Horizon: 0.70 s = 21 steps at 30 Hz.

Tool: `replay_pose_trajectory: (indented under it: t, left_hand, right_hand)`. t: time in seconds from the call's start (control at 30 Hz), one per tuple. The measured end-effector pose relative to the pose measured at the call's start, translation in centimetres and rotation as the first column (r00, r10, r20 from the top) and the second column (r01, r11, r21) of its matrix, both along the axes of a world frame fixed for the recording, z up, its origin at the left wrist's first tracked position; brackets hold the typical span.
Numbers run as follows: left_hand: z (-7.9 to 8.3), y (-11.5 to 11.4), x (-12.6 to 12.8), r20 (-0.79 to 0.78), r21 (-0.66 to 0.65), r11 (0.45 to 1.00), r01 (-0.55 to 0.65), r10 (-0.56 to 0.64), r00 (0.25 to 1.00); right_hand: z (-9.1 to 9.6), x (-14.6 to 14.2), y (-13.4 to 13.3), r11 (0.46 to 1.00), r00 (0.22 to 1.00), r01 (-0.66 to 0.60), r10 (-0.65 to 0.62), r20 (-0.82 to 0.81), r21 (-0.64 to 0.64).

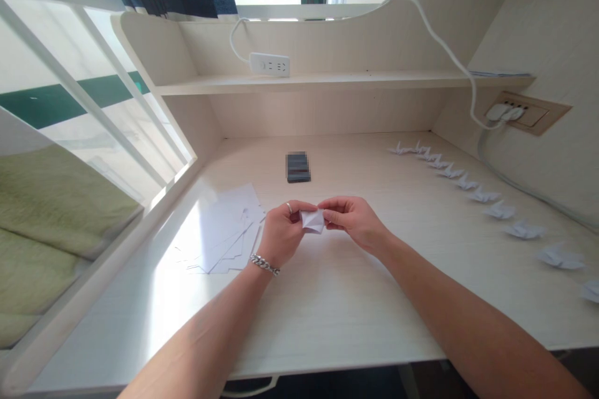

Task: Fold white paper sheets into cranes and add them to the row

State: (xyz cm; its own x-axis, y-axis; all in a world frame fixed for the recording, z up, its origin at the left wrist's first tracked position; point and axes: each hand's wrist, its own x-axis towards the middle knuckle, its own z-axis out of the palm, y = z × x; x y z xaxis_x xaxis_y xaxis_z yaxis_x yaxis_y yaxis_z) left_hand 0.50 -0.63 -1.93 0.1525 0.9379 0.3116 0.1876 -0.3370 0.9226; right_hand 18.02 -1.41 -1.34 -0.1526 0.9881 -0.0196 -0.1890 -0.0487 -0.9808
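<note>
Head view: folded paper (312, 221) pinched between left hand (281, 232) and right hand (353, 219)

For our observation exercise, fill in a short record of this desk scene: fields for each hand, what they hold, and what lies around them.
left hand: pinches the small folded white paper; ring and bracelet worn
right hand: pinches the same paper from the other side
paper sheets: loose white pile, left of the hands
folded paper figures: row along the right of the desk
dark object: behind the hands, blurred
power strip: on the shelf
</note>
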Motion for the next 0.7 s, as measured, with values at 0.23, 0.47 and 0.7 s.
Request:
replay_pose_trajectory:
  t: [0.23,0.47,0.7]
  left_hand:
    - [-0.12,-0.26,0.72,0.061,-0.036,0.997,-0.075,0.077,0.995]
    - [-0.25,-0.06,0.77,0.053,-0.056,0.998,-0.040,0.043,0.998]
    - [0.75,-0.23,1.02,0.207,-0.207,0.972,0.113,-0.070,0.976]
  right_hand:
    - [-0.18,0.00,0.09,1.000,1.000,-0.006,0.006,0.007,-0.017]
    - [0.28,0.14,-0.11,0.997,0.999,-0.036,0.035,-0.015,-0.074]
    - [0.17,0.42,0.09,0.991,0.997,-0.057,0.049,-0.067,-0.119]
